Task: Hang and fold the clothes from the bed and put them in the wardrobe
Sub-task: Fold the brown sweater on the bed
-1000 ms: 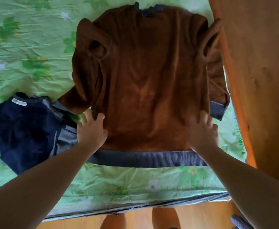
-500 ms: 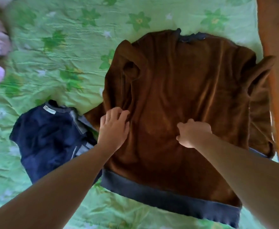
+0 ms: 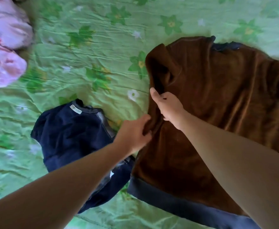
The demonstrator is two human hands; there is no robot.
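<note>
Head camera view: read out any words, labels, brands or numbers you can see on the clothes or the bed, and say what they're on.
Pale neck label on the navy garment: too small and blurred to read.
Brown sweater: no text visible.
Green bedsheet: flower print only, no text.

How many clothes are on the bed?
3: a brown sweater at right, a navy garment left of it, a pink bundle top left, which may hide more.
</note>
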